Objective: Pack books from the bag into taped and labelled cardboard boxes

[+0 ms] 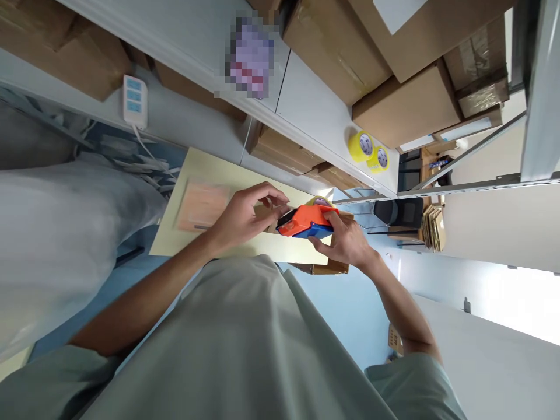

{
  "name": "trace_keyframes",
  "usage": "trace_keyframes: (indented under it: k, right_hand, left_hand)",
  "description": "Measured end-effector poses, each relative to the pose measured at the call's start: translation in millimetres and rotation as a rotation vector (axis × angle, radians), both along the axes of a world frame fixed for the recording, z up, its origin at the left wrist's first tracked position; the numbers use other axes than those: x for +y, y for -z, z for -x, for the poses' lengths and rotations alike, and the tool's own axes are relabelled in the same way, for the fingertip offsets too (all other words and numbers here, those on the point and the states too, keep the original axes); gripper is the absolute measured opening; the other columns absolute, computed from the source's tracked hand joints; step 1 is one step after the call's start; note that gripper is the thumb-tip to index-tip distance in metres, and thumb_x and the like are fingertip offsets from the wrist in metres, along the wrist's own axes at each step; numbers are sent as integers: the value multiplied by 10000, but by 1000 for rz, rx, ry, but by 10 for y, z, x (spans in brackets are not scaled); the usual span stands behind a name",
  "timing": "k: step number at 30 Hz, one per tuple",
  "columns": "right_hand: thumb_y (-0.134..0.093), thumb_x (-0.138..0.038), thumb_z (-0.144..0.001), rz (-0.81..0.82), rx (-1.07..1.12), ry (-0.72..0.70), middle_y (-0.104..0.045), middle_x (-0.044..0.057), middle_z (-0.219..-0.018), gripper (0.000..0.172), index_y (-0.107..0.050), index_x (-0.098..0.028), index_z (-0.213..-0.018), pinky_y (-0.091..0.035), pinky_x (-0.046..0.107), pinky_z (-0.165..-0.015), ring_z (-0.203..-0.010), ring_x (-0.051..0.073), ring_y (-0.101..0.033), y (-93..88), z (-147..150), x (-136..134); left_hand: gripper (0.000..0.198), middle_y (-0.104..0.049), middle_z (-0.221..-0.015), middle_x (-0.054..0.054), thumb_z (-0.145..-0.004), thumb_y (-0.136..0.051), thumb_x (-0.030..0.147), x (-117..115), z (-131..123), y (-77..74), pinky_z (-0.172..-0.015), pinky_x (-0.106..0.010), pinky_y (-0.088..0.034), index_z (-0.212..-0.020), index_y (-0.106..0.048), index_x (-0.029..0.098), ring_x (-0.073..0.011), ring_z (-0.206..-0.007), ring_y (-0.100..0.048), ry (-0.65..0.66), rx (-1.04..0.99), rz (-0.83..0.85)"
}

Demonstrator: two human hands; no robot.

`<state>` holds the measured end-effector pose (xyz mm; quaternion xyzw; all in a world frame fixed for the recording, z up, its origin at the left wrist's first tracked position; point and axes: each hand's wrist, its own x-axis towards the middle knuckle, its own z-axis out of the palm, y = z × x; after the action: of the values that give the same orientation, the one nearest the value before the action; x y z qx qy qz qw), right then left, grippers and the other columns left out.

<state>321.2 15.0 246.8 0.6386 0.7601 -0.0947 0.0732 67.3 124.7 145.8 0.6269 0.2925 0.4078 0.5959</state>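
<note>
My right hand [349, 240] is wrapped around an orange and blue tape dispenser [308, 220], thumb on top. A yellow tape roll [321, 201] shows behind the dispenser's body. The black front end points left, toward my left hand [242, 217]. The thumb and fingers of that hand are curled together in a pinch right beside this end; whatever lies between them is too small to make out. Below both hands is a pale yellow tabletop [175, 242], with a flat pinkish-brown packet [203, 204] to the left. Brown cardboard partly shows behind the hands.
A grey shelf [315, 111] runs across the front, bearing cardboard boxes [411, 105] and two yellow tape rolls [361, 146]. A white power strip [135, 102] hangs at left. A large pale bag [74, 233] bulges beside the table. An open carton [339, 267] sits below the table's right end.
</note>
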Motion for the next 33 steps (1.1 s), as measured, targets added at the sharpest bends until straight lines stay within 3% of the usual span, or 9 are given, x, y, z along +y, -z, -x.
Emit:
trace_keyframes:
  k: [6, 12, 16, 18, 21, 24, 28, 33]
  right_hand:
    - [-696, -694, -1030, 131, -8, 65, -823, 109, -1029, 594, -647, -211, -1371, -562, 370, -745, -891, 308, -790, -113, 127, 69]
    - [-677, -798, -1019, 328, -23, 192, -797, 76, -926, 573, -711, -239, -1142, -482, 324, -707, -837, 266, -745, -259, 300, 205]
    - [-654, -767, -1038, 463, -8, 234, -785, 64, -918, 531, -712, -240, -1036, -451, 318, -694, -794, 229, -709, -393, 267, 277]
    - [-637, -792, -1028, 521, -10, 248, -772, 54, -884, 562, -725, -237, -1006, -439, 321, -686, -766, 218, -694, -496, 165, 313]
    - [-608, -848, -1006, 565, 10, 293, -744, 32, -804, 628, -738, -236, -950, -432, 322, -668, -719, 206, -674, -666, -14, 372]
    - [-619, -886, -971, 583, 27, 350, -712, 14, -725, 664, -723, -235, -885, -425, 319, -639, -670, 194, -653, -756, -76, 436]
    - [-636, -914, -937, 558, 2, 413, -705, 24, -711, 696, -687, -230, -818, -403, 317, -605, -654, 187, -643, -685, 66, 537]
    - [-627, -908, -948, 508, -70, 380, -680, 21, -713, 702, -631, -234, -751, -378, 319, -620, -667, 171, -611, -486, 270, 665]
  left_hand:
    - [394, -769, -855, -30, -976, -785, 601, -69, 84, 85, -725, -297, -563, -917, -765, 211, -173, -767, -678, 36, 13, 135]
    - [451, -760, -818, -41, -883, -827, 648, -254, 34, 370, -648, -292, -506, -849, -756, 204, -169, -704, -642, -3, 16, 344]
    - [478, -779, -840, -57, -799, -874, 668, -381, 6, 565, -707, -311, -545, -831, -762, 204, -197, -771, -684, -19, 4, 513]
    - [471, -781, -845, -59, -779, -888, 657, -372, 74, 715, -736, -316, -556, -829, -762, 206, -208, -810, -698, -81, -11, 562]
    - [473, -753, -801, -49, -741, -914, 646, -299, 218, 1055, -706, -303, -532, -804, -735, 212, -198, -782, -679, -225, -7, 635]
    - [494, -733, -787, -46, -710, -941, 644, -279, 232, 1430, -659, -293, -493, -813, -737, 206, -169, -714, -623, -206, 1, 689]
    - [549, -693, -740, -27, -683, -950, 682, -384, -30, 1781, -618, -296, -420, -831, -740, 196, -131, -621, -514, -147, -37, 802]
    - [535, -614, -656, 2, -676, -949, 673, -453, -374, 2017, -609, -304, -342, -790, -719, 204, -133, -611, -461, -137, 1, 912]
